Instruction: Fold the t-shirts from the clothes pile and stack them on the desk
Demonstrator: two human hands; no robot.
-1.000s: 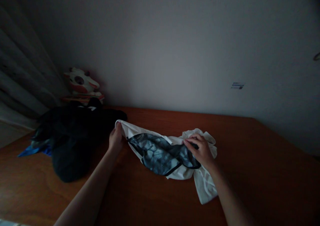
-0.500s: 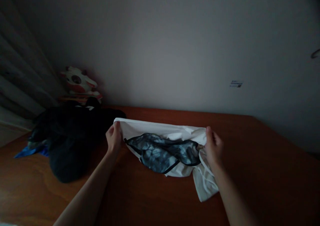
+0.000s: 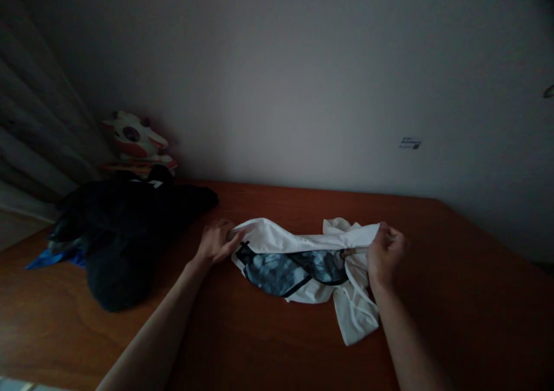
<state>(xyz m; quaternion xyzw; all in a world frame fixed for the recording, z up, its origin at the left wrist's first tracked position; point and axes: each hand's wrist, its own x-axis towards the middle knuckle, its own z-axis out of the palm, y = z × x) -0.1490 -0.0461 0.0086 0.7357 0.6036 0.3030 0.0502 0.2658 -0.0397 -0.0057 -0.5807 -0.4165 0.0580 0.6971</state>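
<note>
A white shirt (image 3: pixel 277 238) with a dark grey, cloudy print (image 3: pixel 272 273) edged in black lies bunched on the brown wooden table (image 3: pixel 259 350). At its left end is my left hand (image 3: pixel 216 241), its thumb stretched out against the cloth and apart from the blurred fingers. My right hand (image 3: pixel 387 252) is closed on the shirt's upper right corner, pinching the white fabric. Between the hands the upper edge sags in a soft wave. A loose white flap hangs toward me below my right hand, and another crumpled part shows behind the edge.
To the left is a heap of black clothing (image 3: pixel 125 235) with a blue piece (image 3: pixel 56 258) beneath it. Behind the heap stands a white and red cow-like figure (image 3: pixel 134 134). A curtain (image 3: pixel 34 120) hangs at far left, and the wall (image 3: pixel 303 91) rises behind the table.
The shirt's upper edge, stretched straight before, has dropped and slackened on the left. My left hand has moved right and its grip has loosened. My right hand has shifted slightly right.
</note>
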